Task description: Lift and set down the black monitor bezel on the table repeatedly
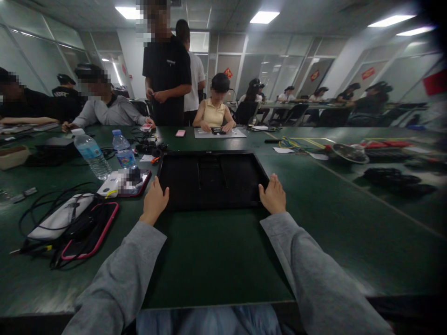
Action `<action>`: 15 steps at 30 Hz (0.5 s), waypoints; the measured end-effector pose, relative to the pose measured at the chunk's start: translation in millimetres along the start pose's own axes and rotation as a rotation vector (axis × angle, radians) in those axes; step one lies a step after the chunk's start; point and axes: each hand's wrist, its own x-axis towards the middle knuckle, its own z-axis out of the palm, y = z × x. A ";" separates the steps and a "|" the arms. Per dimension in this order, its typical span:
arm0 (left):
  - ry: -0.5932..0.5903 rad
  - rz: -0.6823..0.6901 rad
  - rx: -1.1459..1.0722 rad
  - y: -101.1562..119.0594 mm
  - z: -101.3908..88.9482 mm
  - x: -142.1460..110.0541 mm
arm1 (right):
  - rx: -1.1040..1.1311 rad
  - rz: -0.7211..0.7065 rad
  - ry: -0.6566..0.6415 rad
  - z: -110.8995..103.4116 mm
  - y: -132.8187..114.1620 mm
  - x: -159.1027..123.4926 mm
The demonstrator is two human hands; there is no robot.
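A black rectangular tray [181,186] with a raised rim lies on the green table in front of me. Two thin rails and a small bar run across its middle; what kind of part it is, I cannot tell. My left hand [155,201] grips the tray's left side, thumb inward over the rim and fingers along the outer edge. On the opposite side, my right hand [274,194] holds the right rim in the same way. Fingers under the edge are partly hidden. Both forearms are in grey sleeves.
Left of the tray stand two water bottles [91,153], with a pink-edged phone [104,228], a white device [64,216] and tangled black cables. A metal dish [349,152] and black items [394,181] lie to the right. Across the table a person [214,111] sits working; others stand behind.
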 end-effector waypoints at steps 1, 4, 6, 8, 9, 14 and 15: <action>0.000 -0.003 0.004 0.9 -0.8 -0.3 | -0.013 -0.017 0.048 0.0 -1.0 -0.4; 0.004 -0.004 0.005 2.8 -2.8 -1.1 | -0.008 -0.067 0.085 1.1 -1.7 0.2; 0.007 0.001 0.000 2.7 -2.9 -1.2 | 0.028 -0.077 0.018 2.6 -0.3 1.6; 0.007 0.005 -0.003 1.8 -2.0 -0.8 | 0.058 -0.075 -0.044 3.9 1.7 3.2; 0.006 0.004 -0.002 1.3 -1.4 -0.5 | 0.067 -0.074 -0.057 4.2 2.5 3.8; -0.014 0.000 -0.005 0.2 -0.4 1.1 | 0.086 -0.083 -0.057 2.8 2.9 4.1; -0.017 -0.005 -0.008 0.7 -1.0 1.2 | 0.088 -0.082 -0.057 2.2 2.6 3.9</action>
